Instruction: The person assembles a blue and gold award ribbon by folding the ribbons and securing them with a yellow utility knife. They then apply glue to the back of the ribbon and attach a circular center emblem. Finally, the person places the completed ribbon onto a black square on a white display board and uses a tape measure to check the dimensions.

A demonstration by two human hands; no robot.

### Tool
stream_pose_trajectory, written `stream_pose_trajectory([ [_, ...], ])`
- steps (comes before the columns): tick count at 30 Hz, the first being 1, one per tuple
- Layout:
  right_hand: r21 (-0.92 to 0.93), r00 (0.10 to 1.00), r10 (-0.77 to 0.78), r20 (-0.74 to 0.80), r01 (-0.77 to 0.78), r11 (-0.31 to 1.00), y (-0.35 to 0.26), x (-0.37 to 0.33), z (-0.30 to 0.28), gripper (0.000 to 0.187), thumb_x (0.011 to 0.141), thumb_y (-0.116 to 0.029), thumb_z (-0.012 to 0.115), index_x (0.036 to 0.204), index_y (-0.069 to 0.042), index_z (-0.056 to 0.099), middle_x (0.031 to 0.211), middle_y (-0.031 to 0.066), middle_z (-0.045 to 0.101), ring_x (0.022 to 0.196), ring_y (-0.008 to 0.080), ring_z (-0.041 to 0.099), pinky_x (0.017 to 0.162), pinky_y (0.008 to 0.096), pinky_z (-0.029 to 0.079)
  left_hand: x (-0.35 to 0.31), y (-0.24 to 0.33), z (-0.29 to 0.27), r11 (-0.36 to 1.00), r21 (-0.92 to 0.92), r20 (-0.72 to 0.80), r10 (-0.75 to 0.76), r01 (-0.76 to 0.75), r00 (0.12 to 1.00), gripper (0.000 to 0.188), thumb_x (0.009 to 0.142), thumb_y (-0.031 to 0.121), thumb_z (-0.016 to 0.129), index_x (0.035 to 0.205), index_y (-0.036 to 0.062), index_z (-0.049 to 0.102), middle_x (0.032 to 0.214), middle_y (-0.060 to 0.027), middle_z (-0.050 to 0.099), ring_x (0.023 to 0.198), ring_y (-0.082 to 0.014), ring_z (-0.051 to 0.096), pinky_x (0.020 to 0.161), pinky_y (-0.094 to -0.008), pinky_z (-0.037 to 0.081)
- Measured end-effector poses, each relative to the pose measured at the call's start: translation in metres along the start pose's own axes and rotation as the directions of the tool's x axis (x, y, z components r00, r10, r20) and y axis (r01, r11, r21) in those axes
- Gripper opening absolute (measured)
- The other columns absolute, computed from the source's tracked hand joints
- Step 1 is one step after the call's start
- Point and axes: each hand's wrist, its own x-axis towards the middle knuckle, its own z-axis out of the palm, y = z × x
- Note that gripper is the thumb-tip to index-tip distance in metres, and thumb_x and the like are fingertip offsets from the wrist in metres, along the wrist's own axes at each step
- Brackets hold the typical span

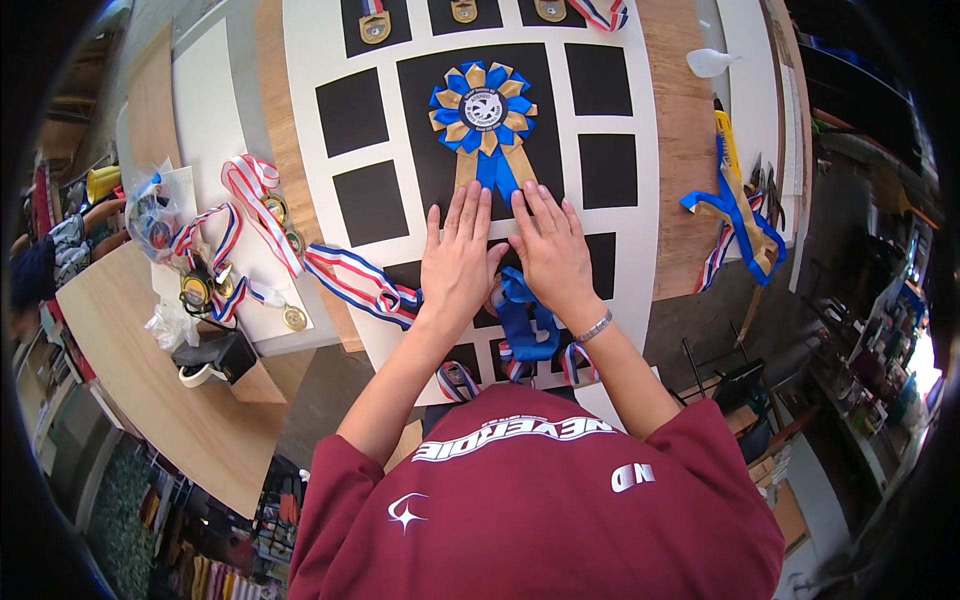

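Note:
A blue and gold rosette point(484, 108) with a white centre lies on the large black panel of a white board point(645, 150). My left hand point(458, 260) rests flat at the lower end of its left gold tail. On the other side my right hand point(553, 255), a metal bracelet at its wrist, lies flat by the right tail. Both hands have their fingers stretched out and hold nothing. Below them, a wide blue ribbon point(528, 320) lies bunched, partly covered by my right hand. A striped ribbon point(365, 280) loops out left of my left hand.
Gold medals point(375, 25) sit in black panels at the board's far edge; more ribbons point(457, 378) lie at its near edge. Left are striped ribbons point(265, 205), a plastic bag point(152, 215) and a black box point(220, 355). Right are blue-gold ribbon point(740, 225) and a white bottle point(712, 63).

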Motion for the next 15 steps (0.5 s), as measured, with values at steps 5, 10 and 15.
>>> stream_pose_trajectory([
  [5,0.004,1.0,-0.005,-0.003,0.005,1.0,-0.003,-0.014,-0.012,0.052,0.108,-0.031,0.058,0.154,-0.005,0.055,0.157,0.0149,0.055,0.147,0.0302,0.049,0.126,0.0498,0.032,-0.017,0.009,-0.005,0.999,-0.011,0.007,-0.036,0.036,0.999,0.076,0.103,0.038,0.066,0.164,0.0012,0.04,0.169,-0.0173,0.041,0.16,-0.0301,0.035,0.129,-0.0555,0.025],
  [10,0.124,0.999,0.031,-0.041,-0.026,0.992,-0.004,-0.052,-0.045,0.041,0.105,-0.025,0.063,0.14,-0.004,0.064,0.143,0.0154,0.063,0.136,0.0319,0.056,0.119,0.0498,0.037,-0.062,0.011,-0.035,0.992,-0.126,-0.019,-0.021,0.019,1.0,0.071,0.099,0.032,0.072,0.157,-0.0022,0.049,0.16,-0.0212,0.053,0.154,-0.0355,0.045,0.126,-0.056,0.031],
  [15,0.193,0.992,0.111,-0.063,-0.097,0.976,0.004,-0.114,-0.071,0.033,0.101,-0.021,0.067,0.13,-0.005,0.069,0.128,0.0139,0.067,0.122,0.0318,0.061,0.11,0.0485,0.043,-0.115,0.002,-0.049,0.989,-0.14,-0.013,-0.049,0.047,0.999,0.058,0.1,0.032,0.072,0.146,-0.0008,0.061,0.155,-0.0218,0.058,0.15,-0.0368,0.049,0.123,-0.0543,0.036],
])
